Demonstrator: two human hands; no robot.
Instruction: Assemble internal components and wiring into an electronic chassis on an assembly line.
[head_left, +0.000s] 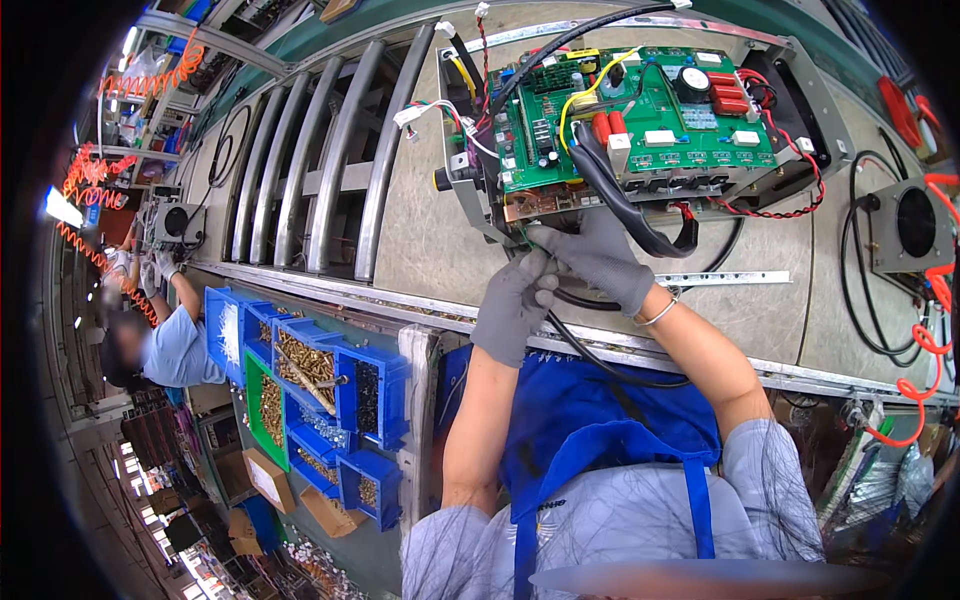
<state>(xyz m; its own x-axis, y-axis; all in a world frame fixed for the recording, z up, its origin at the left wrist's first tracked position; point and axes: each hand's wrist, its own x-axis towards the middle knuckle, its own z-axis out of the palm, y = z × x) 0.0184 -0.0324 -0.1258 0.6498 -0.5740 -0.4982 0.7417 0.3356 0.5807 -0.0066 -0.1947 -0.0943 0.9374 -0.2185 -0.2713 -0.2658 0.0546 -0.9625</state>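
An open metal chassis with a large green circuit board stands on the bench in front of me. My left hand, in a grey glove, is closed with its fingertips together just below the chassis's near left corner. Beside it, my gloved right hand is also closed, fingers bent in under the front edge. The two hands' fingertips meet by a thin green wire; what they pinch is hidden. A thick black sleeved cable bundle loops over the front of the board, above my right hand.
Steel rollers lie left of the chassis. Blue bins and a green bin hold screws and small parts. A slotted metal strip and black cables lie near my right wrist. Another unit sits far right. A co-worker works at left.
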